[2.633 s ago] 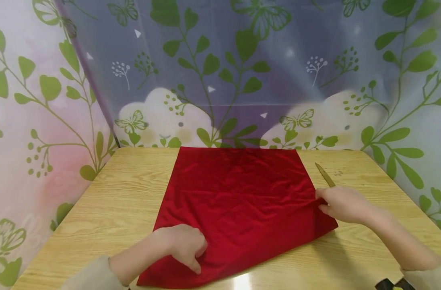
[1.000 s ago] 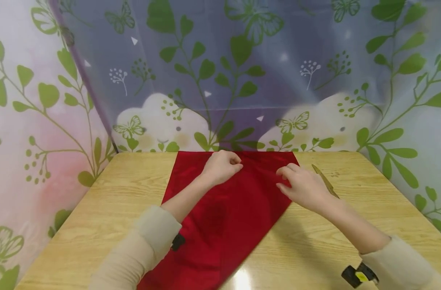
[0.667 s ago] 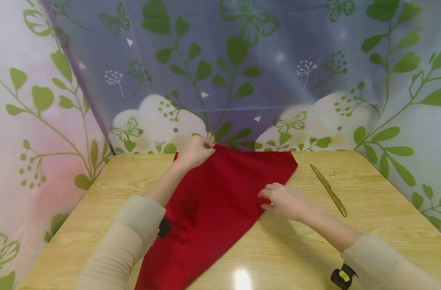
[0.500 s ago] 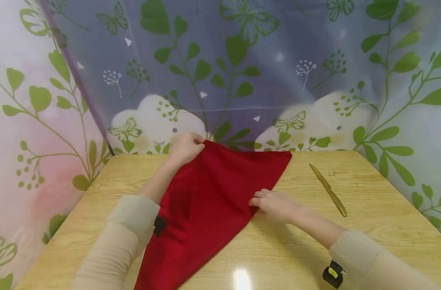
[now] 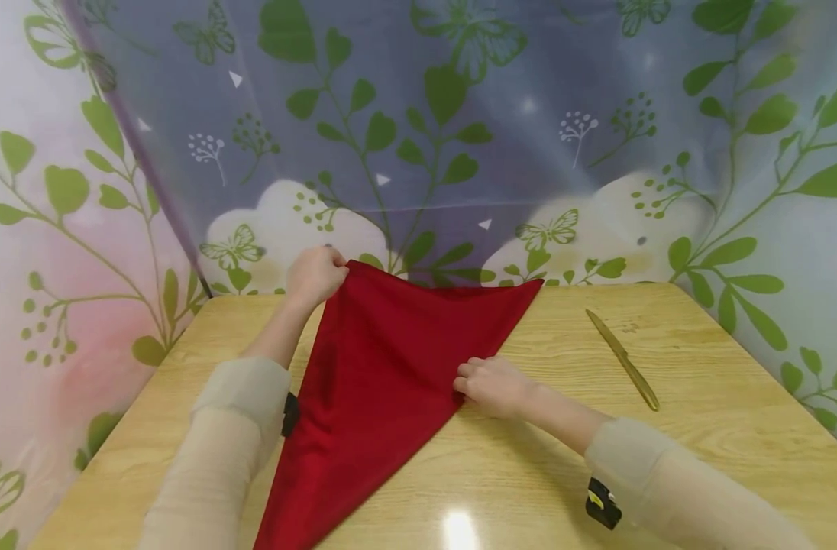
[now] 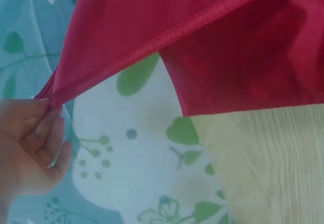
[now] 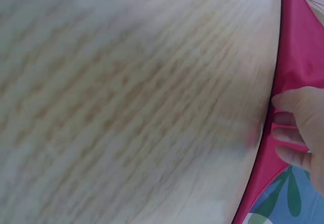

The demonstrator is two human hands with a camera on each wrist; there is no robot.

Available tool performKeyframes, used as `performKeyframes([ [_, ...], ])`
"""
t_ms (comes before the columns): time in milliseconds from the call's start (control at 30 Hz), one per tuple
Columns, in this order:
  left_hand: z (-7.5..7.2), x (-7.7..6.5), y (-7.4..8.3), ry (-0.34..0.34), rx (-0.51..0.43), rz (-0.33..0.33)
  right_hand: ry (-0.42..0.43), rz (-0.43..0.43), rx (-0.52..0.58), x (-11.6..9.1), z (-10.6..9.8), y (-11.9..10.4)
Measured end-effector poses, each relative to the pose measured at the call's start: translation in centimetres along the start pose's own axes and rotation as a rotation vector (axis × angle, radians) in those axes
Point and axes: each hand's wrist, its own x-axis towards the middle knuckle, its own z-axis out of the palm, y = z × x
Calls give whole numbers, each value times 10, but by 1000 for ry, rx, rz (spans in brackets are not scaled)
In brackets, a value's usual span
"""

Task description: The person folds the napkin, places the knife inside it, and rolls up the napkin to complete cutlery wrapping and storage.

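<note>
A red satin cloth [image 5: 384,359] is folded over on the slant, its long folded edge running from the back right to the near left. My left hand [image 5: 317,275] pinches one corner, raised at the table's back left; the left wrist view shows that corner between thumb and fingers [image 6: 38,125]. Bent fingers of my right hand [image 5: 490,387] hold the slanted edge midway along it. In the right wrist view, the fingertips [image 7: 286,101] of that hand lie on the cloth's edge. Creases run through the cloth toward this hand.
A gold-coloured knife [image 5: 623,359] lies on the wooden table [image 5: 700,428] to the right of the cloth, its blade pointing to the back. Patterned fabric walls [image 5: 460,153] close in the table at the back and sides.
My left hand has carried the corner up and to the left, folding the cloth over. The right hand has shifted left onto the slanted edge, uncovering the knife.
</note>
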Motion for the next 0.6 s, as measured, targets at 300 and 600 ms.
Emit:
performKeyframes([
  [300,9,18,-9,50,81,-42,-25,-75,-8,11,-3,-13],
  [600,21,36,-16,73,166,-94,35,-115,-4,22,-5,-22],
])
